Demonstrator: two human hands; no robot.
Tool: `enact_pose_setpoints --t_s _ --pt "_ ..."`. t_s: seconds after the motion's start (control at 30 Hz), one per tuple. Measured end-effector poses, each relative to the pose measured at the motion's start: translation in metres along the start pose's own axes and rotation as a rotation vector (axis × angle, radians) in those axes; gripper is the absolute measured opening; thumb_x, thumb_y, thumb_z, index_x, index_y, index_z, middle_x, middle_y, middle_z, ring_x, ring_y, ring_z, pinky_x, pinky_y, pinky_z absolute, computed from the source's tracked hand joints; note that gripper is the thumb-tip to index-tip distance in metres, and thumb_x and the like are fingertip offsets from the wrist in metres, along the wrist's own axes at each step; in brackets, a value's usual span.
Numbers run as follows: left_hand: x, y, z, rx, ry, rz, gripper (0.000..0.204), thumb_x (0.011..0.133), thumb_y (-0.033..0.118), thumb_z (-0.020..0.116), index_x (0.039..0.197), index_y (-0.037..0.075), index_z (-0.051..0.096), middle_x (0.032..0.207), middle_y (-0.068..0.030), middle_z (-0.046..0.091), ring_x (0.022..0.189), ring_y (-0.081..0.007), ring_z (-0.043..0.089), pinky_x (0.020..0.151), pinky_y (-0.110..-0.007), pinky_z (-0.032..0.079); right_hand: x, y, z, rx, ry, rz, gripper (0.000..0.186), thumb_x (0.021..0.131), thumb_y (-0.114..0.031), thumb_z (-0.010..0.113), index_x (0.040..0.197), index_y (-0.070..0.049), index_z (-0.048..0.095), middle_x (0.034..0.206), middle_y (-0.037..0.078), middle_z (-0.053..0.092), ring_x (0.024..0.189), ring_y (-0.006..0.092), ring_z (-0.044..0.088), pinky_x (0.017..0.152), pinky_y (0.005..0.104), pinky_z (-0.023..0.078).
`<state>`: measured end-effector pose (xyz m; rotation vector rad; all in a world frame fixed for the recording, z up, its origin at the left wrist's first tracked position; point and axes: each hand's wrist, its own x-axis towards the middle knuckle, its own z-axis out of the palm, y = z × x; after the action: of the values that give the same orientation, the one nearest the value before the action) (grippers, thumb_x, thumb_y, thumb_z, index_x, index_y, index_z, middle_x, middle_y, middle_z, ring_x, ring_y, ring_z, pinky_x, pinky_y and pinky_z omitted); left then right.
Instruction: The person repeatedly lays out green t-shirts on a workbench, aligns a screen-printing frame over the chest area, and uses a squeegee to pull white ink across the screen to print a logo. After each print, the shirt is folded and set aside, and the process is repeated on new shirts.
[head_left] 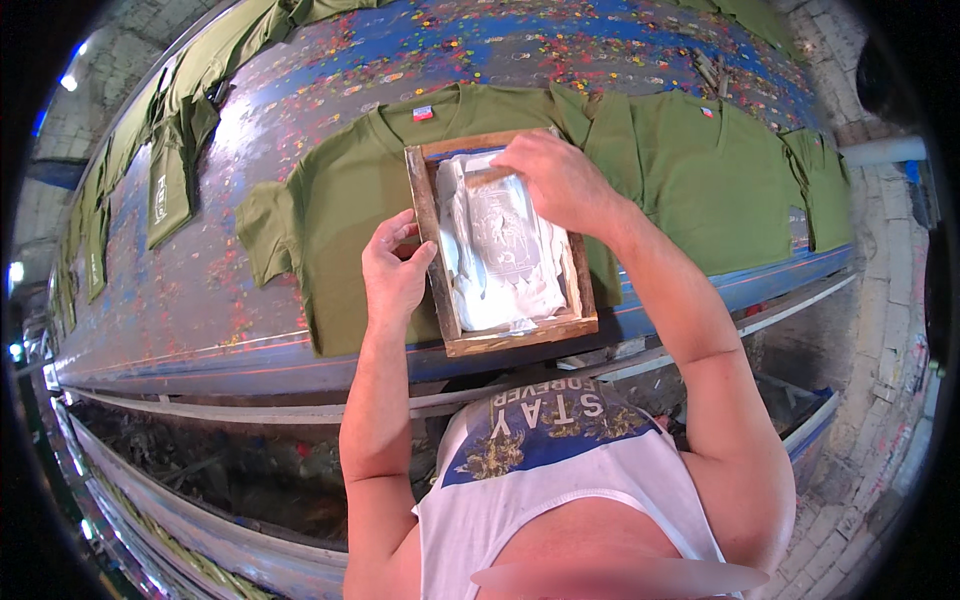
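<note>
A wooden screen frame [582, 295], smeared inside with thick white ink [505, 295], lies on an olive green T-shirt [345, 200], with a pale design showing in its middle. My left hand [395, 270] grips the frame's left side, thumb against the wood. At the frame's upper end my right hand [555, 185] is closed on a narrow wooden squeegee [485, 178], which sits in the white ink; its fingertips and part of the tool are hard to make out.
More olive shirts [700, 190] lie to the right and others [170, 190] along the far left of the long paint-spattered table [230, 310]. A metal rail [200, 405] runs along its near edge, above a cluttered dark space.
</note>
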<state>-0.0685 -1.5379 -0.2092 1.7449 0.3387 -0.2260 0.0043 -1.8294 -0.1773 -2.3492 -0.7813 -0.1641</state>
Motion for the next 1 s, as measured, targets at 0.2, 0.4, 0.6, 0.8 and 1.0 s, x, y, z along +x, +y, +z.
enact_pose_setpoints --t_s 0.2,0.4,0.6,0.8,1.0 --pt "-0.001 0.002 0.001 -0.029 -0.008 -0.007 0.057 0.093 -0.007 0.082 0.148 -0.006 0.068 0.126 -0.0147 0.078 0.097 -0.0171 0.075 0.086 -0.033 0.063 -0.021 -0.012 0.005 -0.013 -0.082 0.004 0.046 0.087 0.007 0.064 0.128 -0.006 0.08 0.117 0.012 0.076 0.117 0.0365 0.07 0.103 0.0493 0.057" --pt "0.0 0.001 0.0 0.009 -0.005 0.025 0.053 0.096 -0.005 0.08 0.147 -0.006 0.069 0.127 -0.0159 0.079 0.1 -0.0183 0.076 0.089 -0.034 0.063 -0.08 -0.068 0.001 0.007 -0.146 0.016 0.046 0.083 0.005 0.071 0.127 -0.008 0.079 0.116 0.01 0.074 0.115 0.035 0.069 0.103 0.0474 0.058" --pt "-0.008 -0.01 0.009 0.046 0.067 0.144 0.051 0.097 -0.003 0.079 0.147 -0.006 0.069 0.128 -0.0158 0.079 0.102 -0.0189 0.077 0.09 -0.033 0.063 -0.127 -0.113 0.004 0.043 -0.138 0.026 0.045 0.083 0.001 0.075 0.127 -0.008 0.08 0.121 0.009 0.074 0.117 0.0334 0.069 0.105 0.0456 0.057" --pt "-0.044 -0.035 0.027 0.141 0.152 0.223 0.054 0.095 -0.003 0.08 0.147 -0.002 0.068 0.141 -0.0162 0.073 0.117 -0.0246 0.074 0.104 -0.038 0.059 -0.153 -0.13 0.007 0.034 -0.171 0.063 0.046 0.082 -0.003 0.081 0.128 -0.008 0.08 0.126 0.009 0.073 0.125 0.0321 0.066 0.109 0.0446 0.057" --pt "-0.05 -0.047 0.036 0.326 0.218 0.488 0.058 0.089 -0.006 0.076 0.145 0.003 0.07 0.153 -0.0235 0.066 0.145 -0.0398 0.061 0.124 -0.047 0.049 -0.162 -0.131 0.003 0.161 -0.123 0.091 0.047 0.086 -0.012 0.09 0.131 -0.006 0.078 0.133 0.011 0.07 0.127 0.0358 0.065 0.11 0.0476 0.055"
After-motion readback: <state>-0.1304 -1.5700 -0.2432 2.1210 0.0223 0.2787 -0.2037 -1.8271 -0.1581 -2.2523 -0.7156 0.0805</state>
